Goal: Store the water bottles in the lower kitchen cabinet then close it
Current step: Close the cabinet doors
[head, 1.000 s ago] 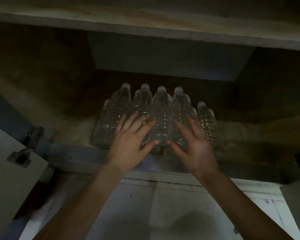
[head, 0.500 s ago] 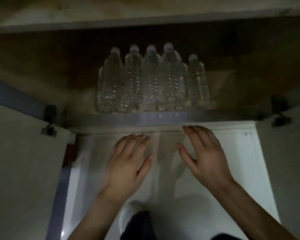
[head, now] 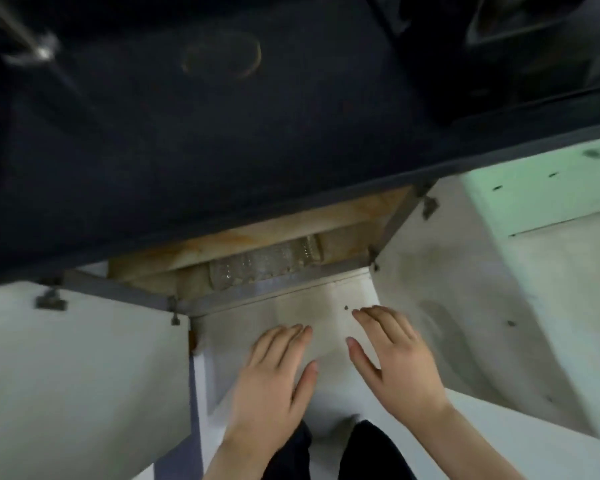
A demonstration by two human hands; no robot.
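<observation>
The counter (head: 222,133) overhangs the cabinet (head: 291,225), whose opening shows just beneath its front edge. The bottles (head: 264,266) stand in a row inside, close behind the sill (head: 274,289). Both doors are swung out, the left door (head: 84,375) left of the opening and the right door (head: 465,323) right of it. Between them lies the floor (head: 326,313). Over it, in front of the sill, are the left hand (head: 274,372) and right hand (head: 399,358), side by side, apart, touching neither bottles nor doors. A drawer (head: 551,192) sits right of the right door, under the counter's edge. The legs (head: 371,452) are below the hands.
</observation>
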